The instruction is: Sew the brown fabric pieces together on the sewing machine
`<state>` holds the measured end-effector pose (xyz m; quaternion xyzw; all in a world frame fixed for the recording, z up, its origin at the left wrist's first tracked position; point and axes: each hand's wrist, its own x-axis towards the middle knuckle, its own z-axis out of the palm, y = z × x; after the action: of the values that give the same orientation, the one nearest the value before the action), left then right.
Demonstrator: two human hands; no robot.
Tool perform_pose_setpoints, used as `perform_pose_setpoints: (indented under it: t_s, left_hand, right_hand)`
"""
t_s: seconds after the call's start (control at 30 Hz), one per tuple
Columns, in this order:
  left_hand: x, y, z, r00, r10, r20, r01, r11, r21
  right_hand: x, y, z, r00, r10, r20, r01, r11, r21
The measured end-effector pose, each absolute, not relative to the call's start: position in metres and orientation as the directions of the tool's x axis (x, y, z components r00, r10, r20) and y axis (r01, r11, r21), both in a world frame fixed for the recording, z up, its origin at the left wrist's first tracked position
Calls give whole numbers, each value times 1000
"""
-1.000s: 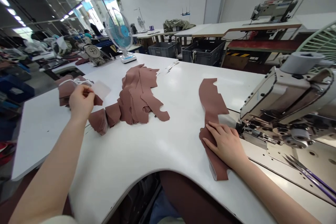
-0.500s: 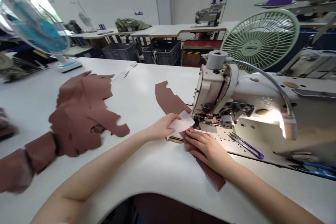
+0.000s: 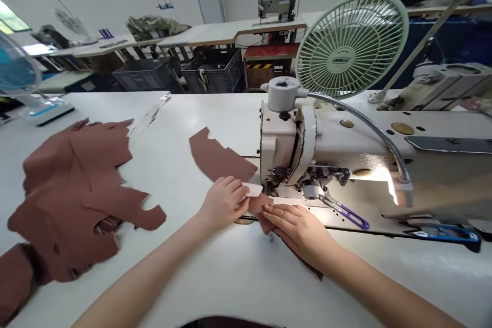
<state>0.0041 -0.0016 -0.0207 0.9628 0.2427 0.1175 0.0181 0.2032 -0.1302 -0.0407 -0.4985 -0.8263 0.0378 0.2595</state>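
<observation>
My left hand (image 3: 226,201) is closed on a thin white sheet (image 3: 251,189), just left of the needle area of the sewing machine (image 3: 286,143). My right hand (image 3: 298,223) lies with stretched fingers on a brown leather-like piece (image 3: 261,207), pressing it to the machine bed. Most of that piece's lower part is hidden under the hand and forearm. Behind my left hand, another stretch of brown material (image 3: 219,156) reaches toward the needle; I cannot tell whether the two stretches are joined. Purple thread snips (image 3: 348,212) rest on the bed, right of the presser foot.
A heap of brown cut pieces (image 3: 77,179) covers the table's left side. Blue-handled scissors (image 3: 446,231) lie at the right. A lit lamp (image 3: 400,187) on a flexible neck hangs by the machine. A green fan (image 3: 351,46) stands behind, with grey crates (image 3: 215,69) beyond the table.
The view has swung to the right. The white sheet, flat and wide before, now shows as a narrow strip under my left fingers. My right hand still presses the brown piece.
</observation>
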Motion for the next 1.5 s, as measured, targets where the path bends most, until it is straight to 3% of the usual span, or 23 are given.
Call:
perform_pose_setpoints:
  t_s: [0.07,0.17,0.33,0.53,0.73,0.83,0.9,0.97,1.03,1.1,1.2,1.37,1.5]
  left_hand:
    - [9,-7,-25,844,482,236,457,-876,154]
    - [14,-13,-29,859,488,153,451,-864,224]
    - [15,-12,-28,855,516,44,480,-821,308]
    - [7,-3,-34,848,519,103,461,-821,338]
    - [3,2,-36,852,503,146,430,-831,354]
    - [2,2,-36,852,502,147,429,-832,352]
    - [2,1,-36,852,501,149,428,-832,352]
    - [2,2,-36,853,499,153,424,-834,353]
    - [2,3,-37,853,499,156,424,-834,353]
    - [2,3,-37,852,496,166,420,-838,350]
    - [3,-2,-35,845,482,230,394,-854,341]
    - [6,-15,-37,835,410,366,315,-903,293]
    - [6,-18,-41,857,332,393,250,-937,245]
  right_hand:
    - [204,-130,-38,-379,847,372,794,504,-340]
    - [205,-132,-32,-404,864,301,799,494,-343]
    - [213,-140,-12,-351,936,27,902,346,-259]
    - [227,-147,15,-243,950,-195,914,157,-374]
    - [224,-147,18,-194,941,-276,935,92,-343]
    - [231,-150,20,-215,915,-342,912,63,-406]
    - [236,-151,20,-170,935,-313,917,34,-398]
    - [237,-150,15,-100,982,-161,944,42,-326]
    - [232,-146,5,-142,989,35,955,146,-258]
    - [221,-142,-8,-304,941,149,909,334,-251]
    - [206,-139,-26,-441,876,194,829,481,-286]
    - [196,-140,-35,-417,885,205,865,456,-210]
    - [197,-139,-33,-418,876,242,854,469,-223]
